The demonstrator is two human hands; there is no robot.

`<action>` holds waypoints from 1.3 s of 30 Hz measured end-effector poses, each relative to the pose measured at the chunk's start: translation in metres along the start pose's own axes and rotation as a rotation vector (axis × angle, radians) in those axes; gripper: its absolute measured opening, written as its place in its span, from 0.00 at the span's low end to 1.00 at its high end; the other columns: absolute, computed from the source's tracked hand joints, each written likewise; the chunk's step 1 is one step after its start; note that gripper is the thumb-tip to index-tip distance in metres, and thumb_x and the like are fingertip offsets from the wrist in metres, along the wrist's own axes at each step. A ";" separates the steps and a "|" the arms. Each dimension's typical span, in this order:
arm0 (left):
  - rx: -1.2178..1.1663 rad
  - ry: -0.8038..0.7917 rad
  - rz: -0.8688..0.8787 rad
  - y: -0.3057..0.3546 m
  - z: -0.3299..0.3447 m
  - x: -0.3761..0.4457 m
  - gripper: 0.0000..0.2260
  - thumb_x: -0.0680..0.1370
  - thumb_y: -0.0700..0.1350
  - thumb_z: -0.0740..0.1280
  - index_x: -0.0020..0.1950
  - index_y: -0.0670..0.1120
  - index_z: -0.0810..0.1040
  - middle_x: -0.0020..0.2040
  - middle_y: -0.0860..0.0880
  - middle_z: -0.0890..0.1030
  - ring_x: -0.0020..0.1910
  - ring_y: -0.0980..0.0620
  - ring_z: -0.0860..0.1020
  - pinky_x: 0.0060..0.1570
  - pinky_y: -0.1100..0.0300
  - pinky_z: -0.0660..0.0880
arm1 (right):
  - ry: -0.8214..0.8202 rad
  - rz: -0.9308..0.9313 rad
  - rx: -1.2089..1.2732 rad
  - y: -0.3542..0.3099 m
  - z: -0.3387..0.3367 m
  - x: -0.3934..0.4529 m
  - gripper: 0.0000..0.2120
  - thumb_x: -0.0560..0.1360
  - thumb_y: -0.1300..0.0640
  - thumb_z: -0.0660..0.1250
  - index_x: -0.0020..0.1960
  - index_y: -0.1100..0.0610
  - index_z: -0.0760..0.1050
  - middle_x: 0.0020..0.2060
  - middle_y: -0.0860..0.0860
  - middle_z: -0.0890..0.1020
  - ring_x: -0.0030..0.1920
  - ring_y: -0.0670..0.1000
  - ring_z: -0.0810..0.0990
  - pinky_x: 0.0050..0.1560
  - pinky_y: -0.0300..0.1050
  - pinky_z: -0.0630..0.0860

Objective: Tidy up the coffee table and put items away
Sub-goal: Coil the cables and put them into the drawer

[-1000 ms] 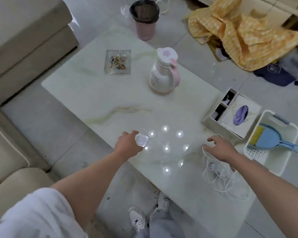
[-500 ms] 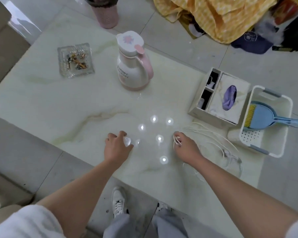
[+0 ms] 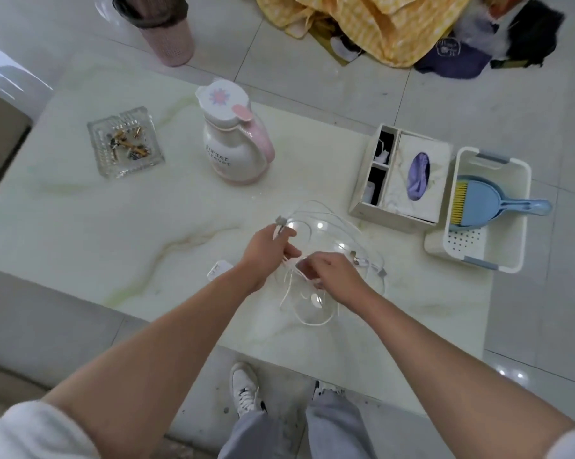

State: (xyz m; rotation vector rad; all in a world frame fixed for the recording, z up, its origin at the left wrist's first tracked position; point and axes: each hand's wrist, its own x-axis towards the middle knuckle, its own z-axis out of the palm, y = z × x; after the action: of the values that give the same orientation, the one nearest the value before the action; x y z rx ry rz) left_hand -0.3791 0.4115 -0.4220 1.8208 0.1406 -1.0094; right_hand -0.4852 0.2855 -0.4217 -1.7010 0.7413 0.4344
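- Bright, even, soft indoor light.
- Small round lamp glints on the glossy table [image 3: 120, 207], more on the floor [image 3: 511, 372] at lower right.
- Faint shadows only.
- Wide-angle bending at the edges.
- Slightly soft overall, cloth [image 3: 379, 24] at top blurred.

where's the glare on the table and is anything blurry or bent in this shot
Head view: small round light reflections dot the glossy coffee table among the white cables near both hands; more glints on the floor tile at lower right. Wide-angle bends the table edges. Yellow cloth looks soft.
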 end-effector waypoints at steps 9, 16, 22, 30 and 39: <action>0.436 -0.129 0.329 0.068 -0.019 -0.026 0.09 0.82 0.50 0.61 0.50 0.54 0.81 0.27 0.66 0.75 0.26 0.62 0.71 0.25 0.73 0.64 | 0.600 -0.469 -0.320 -0.051 -0.061 -0.008 0.12 0.73 0.52 0.66 0.36 0.54 0.67 0.28 0.46 0.72 0.31 0.50 0.72 0.33 0.46 0.71; 0.585 -0.029 0.372 0.097 -0.021 -0.038 0.14 0.76 0.52 0.68 0.32 0.47 0.78 0.22 0.55 0.71 0.20 0.60 0.68 0.23 0.68 0.63 | 0.133 -0.498 -0.261 -0.112 -0.067 -0.005 0.31 0.67 0.57 0.71 0.69 0.50 0.68 0.61 0.44 0.77 0.59 0.43 0.76 0.54 0.36 0.72; 0.398 0.047 0.292 0.097 -0.045 -0.034 0.14 0.72 0.52 0.72 0.41 0.40 0.80 0.28 0.53 0.68 0.24 0.57 0.66 0.28 0.62 0.68 | 0.147 -0.226 -0.078 -0.090 -0.082 0.002 0.09 0.77 0.51 0.67 0.40 0.49 0.82 0.26 0.46 0.76 0.22 0.46 0.75 0.28 0.40 0.68; 0.265 0.035 0.245 0.095 -0.053 -0.032 0.16 0.74 0.58 0.71 0.32 0.50 0.76 0.27 0.56 0.71 0.30 0.54 0.78 0.37 0.59 0.79 | 0.382 -0.075 0.183 -0.099 -0.094 0.004 0.32 0.66 0.28 0.68 0.29 0.56 0.65 0.26 0.53 0.65 0.24 0.50 0.65 0.27 0.38 0.69; 0.599 0.169 0.590 0.117 -0.073 -0.051 0.06 0.76 0.57 0.68 0.48 0.57 0.80 0.36 0.60 0.83 0.33 0.65 0.78 0.33 0.69 0.70 | 0.583 -0.373 0.026 -0.123 -0.123 -0.010 0.32 0.78 0.40 0.64 0.32 0.67 0.64 0.28 0.57 0.63 0.30 0.51 0.60 0.33 0.46 0.55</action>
State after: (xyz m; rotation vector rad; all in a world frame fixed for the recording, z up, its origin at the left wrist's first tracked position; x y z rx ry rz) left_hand -0.3103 0.4309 -0.2934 2.2825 -0.6281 -0.4947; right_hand -0.4213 0.1852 -0.2935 -1.9079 0.8063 -0.3465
